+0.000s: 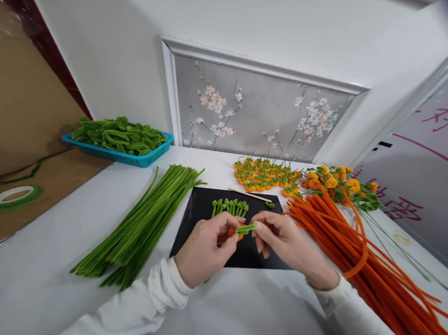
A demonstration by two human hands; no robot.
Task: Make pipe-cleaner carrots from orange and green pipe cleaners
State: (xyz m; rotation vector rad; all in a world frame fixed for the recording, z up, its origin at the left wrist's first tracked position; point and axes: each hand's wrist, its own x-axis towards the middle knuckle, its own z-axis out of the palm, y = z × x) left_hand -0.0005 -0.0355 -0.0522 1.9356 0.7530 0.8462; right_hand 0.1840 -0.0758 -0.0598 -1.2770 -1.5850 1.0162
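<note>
Over a black mat [189, 225], my left hand [209, 246] is closed on a small orange chenille flower [231, 232], most of it hidden by the fingers. A short green pipe cleaner piece [246, 228] spans the gap between the hands. Its right end is pinched by the thumb and finger of my right hand [283, 237]. Behind the hands on the mat lies a row of short green pipe cleaner stems [229, 206] with curled tips. A thin wooden stick [250, 194] rests across the mat's far edge, with a small green curl [270, 205] near its end.
Green pipe cleaners [144, 228] lie bundled on the left, orange pipe cleaners [350, 250] on the right. A blue basket [143, 160] holds green loops. Behind the mat are several orange-and-green pieces [260, 175], beside stemmed orange flowers [331, 182]. Tape [15, 196] lies far left.
</note>
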